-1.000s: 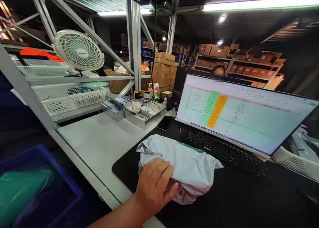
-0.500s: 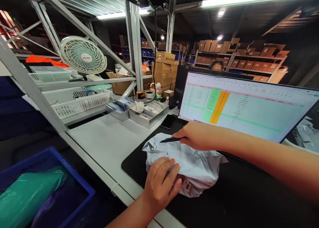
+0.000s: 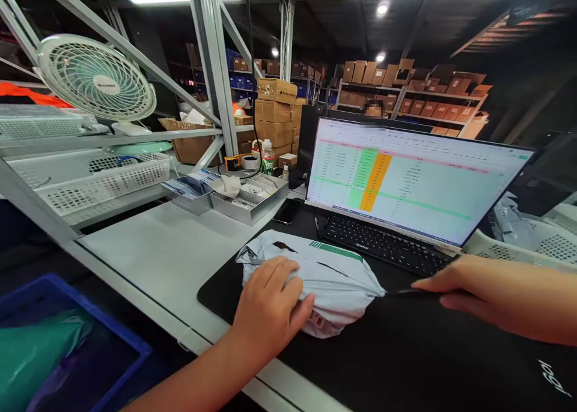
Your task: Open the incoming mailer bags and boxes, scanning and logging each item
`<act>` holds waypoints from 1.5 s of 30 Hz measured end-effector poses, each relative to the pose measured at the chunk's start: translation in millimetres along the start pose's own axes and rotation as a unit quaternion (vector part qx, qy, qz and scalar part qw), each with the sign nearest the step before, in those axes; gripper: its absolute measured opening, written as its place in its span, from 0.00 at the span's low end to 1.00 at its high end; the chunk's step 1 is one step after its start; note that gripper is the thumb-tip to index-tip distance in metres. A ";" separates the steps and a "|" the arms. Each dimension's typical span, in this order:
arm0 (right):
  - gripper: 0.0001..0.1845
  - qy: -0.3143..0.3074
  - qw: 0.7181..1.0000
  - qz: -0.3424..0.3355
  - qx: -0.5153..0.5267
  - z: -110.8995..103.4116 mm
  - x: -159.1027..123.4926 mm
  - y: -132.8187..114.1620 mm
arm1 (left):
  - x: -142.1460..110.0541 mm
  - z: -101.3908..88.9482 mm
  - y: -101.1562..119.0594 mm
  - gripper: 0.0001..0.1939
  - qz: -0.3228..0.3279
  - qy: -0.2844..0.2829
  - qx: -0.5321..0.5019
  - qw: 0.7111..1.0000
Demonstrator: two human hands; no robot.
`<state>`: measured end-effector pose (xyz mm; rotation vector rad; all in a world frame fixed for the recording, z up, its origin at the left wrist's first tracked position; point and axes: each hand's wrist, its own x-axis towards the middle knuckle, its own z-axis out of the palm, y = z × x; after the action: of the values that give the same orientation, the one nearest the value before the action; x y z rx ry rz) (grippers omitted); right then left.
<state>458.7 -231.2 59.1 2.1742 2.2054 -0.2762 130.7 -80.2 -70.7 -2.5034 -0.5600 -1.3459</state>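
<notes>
My left hand [image 3: 270, 307] presses the white parcel [image 3: 315, 274], fingers slightly spread on its near-left part; the parcel, slit on top, lies on the black mat [image 3: 360, 364] at the worktop's [image 3: 157, 244] near edge, before the keyboard [image 3: 383, 244]. My right hand [image 3: 473, 292] grips a dark, thin tool [image 3: 408, 292], fingers pinched narrow, its tip at the parcel's right corner.

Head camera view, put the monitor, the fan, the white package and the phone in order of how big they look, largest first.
1. Monitor
2. White package and fan: too alike to rank, and the package is nearer the camera.
3. Phone
</notes>
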 end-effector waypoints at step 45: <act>0.25 0.150 0.964 -0.194 -0.103 35.2 134.4 -145.7 | -6.2 -37.0 -12.1 0.22 0.224 -0.080 -0.041 0.971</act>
<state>307.4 -104.5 19.8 1.7621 2.6725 0.2854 94.7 -85.0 -55.3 -2.6045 0.0413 -1.0207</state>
